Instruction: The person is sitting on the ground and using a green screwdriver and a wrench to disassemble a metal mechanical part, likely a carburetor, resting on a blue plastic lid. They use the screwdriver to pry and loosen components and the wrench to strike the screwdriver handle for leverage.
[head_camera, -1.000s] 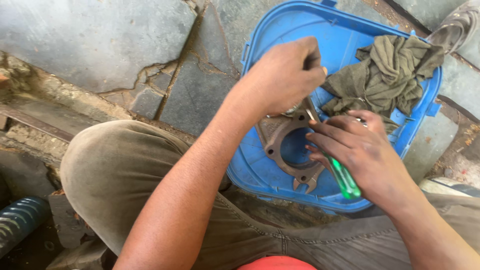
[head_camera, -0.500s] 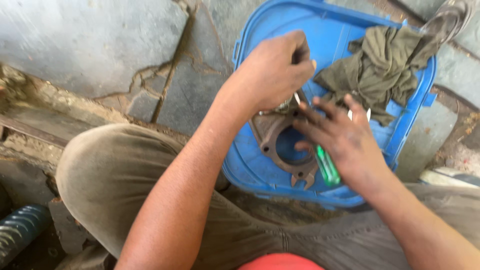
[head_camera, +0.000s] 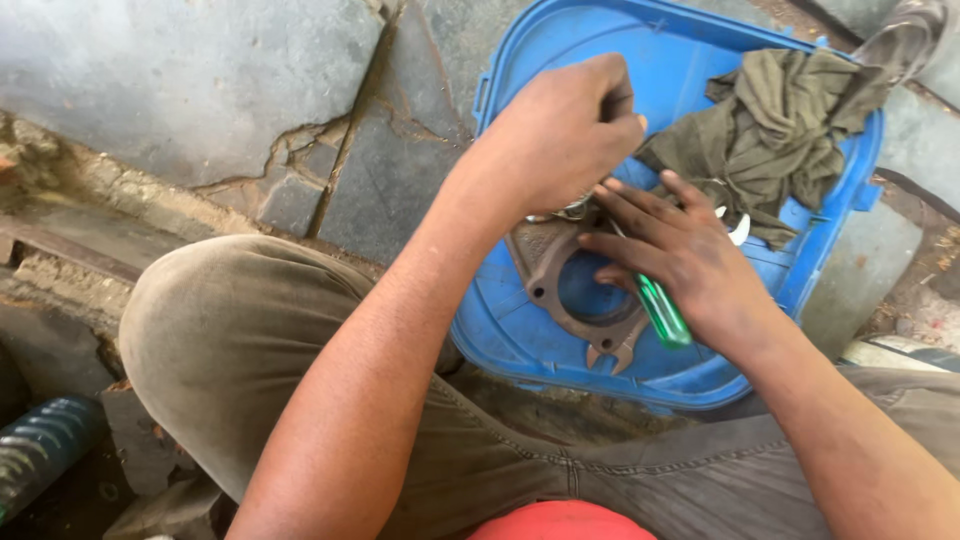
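A green-handled screwdriver is gripped in the right hand over a rusty metal flange lying on the blue plastic lid, the left hand is fisted around something small, and a rag is bunched nearby.

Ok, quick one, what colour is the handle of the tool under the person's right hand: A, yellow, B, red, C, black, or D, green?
D: a translucent green handle sticks out from under the right hand, which rests by the rusty metal flange on the blue plastic lid.
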